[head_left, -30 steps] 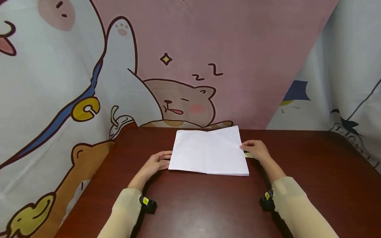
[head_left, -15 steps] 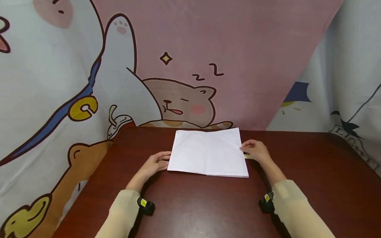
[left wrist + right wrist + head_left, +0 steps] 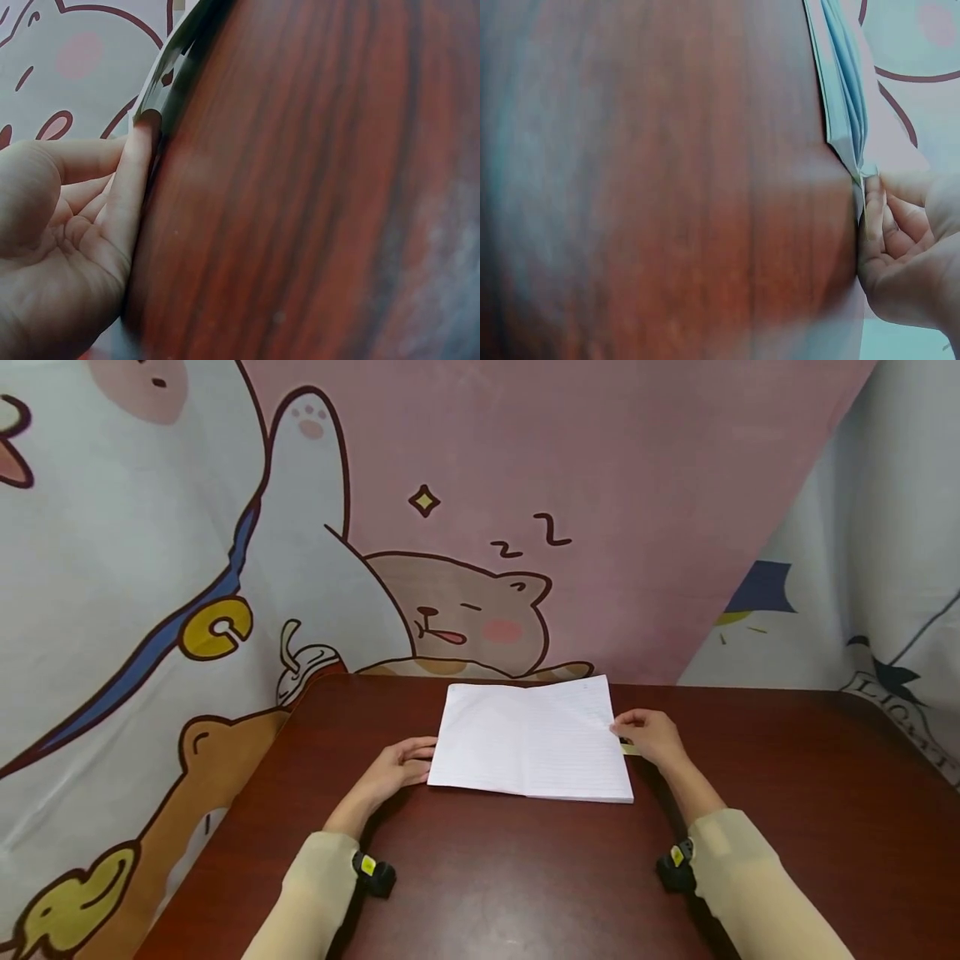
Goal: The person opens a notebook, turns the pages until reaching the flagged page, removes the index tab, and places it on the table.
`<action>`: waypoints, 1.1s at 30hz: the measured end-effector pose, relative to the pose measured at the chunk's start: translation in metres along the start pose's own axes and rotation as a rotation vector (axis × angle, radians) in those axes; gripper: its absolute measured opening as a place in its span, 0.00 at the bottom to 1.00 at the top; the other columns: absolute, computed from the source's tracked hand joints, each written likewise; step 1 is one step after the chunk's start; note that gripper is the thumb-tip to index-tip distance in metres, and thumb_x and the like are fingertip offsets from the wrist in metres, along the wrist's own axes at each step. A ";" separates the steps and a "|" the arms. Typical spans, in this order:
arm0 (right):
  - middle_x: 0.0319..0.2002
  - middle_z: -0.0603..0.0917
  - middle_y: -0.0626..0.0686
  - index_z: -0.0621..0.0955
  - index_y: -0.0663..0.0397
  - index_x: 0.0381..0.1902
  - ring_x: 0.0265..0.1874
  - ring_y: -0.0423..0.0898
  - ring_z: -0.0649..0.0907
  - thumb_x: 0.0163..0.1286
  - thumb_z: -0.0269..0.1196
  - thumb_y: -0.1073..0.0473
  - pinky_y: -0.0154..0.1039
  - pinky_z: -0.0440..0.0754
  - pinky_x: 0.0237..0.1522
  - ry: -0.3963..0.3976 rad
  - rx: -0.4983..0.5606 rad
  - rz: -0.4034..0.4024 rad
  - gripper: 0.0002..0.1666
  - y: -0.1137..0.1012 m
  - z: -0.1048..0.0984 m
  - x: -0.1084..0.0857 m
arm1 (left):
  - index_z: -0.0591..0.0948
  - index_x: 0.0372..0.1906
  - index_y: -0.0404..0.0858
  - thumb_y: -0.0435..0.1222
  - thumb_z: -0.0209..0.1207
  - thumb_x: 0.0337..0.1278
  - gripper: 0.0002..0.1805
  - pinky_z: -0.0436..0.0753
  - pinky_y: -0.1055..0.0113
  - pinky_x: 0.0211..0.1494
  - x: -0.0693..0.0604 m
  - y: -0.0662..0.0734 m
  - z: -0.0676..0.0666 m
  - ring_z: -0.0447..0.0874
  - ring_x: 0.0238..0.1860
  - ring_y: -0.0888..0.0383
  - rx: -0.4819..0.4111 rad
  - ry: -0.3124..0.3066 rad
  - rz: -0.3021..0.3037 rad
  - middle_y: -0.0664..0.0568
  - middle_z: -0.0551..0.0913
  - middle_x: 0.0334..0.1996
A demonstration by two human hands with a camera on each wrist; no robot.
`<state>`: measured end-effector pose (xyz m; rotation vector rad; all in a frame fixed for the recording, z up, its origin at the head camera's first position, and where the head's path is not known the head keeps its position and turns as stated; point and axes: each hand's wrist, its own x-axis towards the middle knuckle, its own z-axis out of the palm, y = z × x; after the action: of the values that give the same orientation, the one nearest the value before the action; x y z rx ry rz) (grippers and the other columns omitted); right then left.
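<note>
An open notebook (image 3: 525, 743) with white ruled pages lies on the table, its far right page corner raised. At its left edge is my left hand (image 3: 393, 770), thumb and fingers holding the margin of the pages; in the left wrist view a fingertip (image 3: 142, 135) sits against the dark green cover edge (image 3: 176, 82). My right hand (image 3: 651, 737) pinches the right page edge between thumb and fingers. The right wrist view shows the page stack (image 3: 840, 82) fanned a little above that pinch. A pale yellow strip (image 3: 632, 749) sticks out below the right fingers.
The dark red-brown wooden table (image 3: 480, 877) spreads around the notebook. Behind it hangs a cloth backdrop (image 3: 637, 527) with cartoon animals. Each wrist wears a small black camera, the left camera (image 3: 375, 875) and the right camera (image 3: 677, 867).
Both hands keep their places at the notebook's edges. The whole view shifts slightly with the head; the notebook stays open and about where it was.
</note>
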<state>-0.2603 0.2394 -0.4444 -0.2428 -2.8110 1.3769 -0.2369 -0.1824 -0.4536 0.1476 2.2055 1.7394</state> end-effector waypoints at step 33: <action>0.36 0.83 0.62 0.83 0.60 0.42 0.30 0.51 0.74 0.69 0.64 0.56 0.38 0.70 0.27 0.139 -0.130 -0.124 0.11 -0.011 0.000 -0.002 | 0.69 0.71 0.33 0.22 0.50 0.69 0.27 0.83 0.75 0.47 0.000 0.000 0.000 0.83 0.48 0.61 0.002 -0.008 0.027 0.33 0.74 0.65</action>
<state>-0.2601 0.2325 -0.4363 -0.1550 -2.7509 1.1100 -0.2371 -0.1819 -0.4540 0.1849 2.2097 1.7483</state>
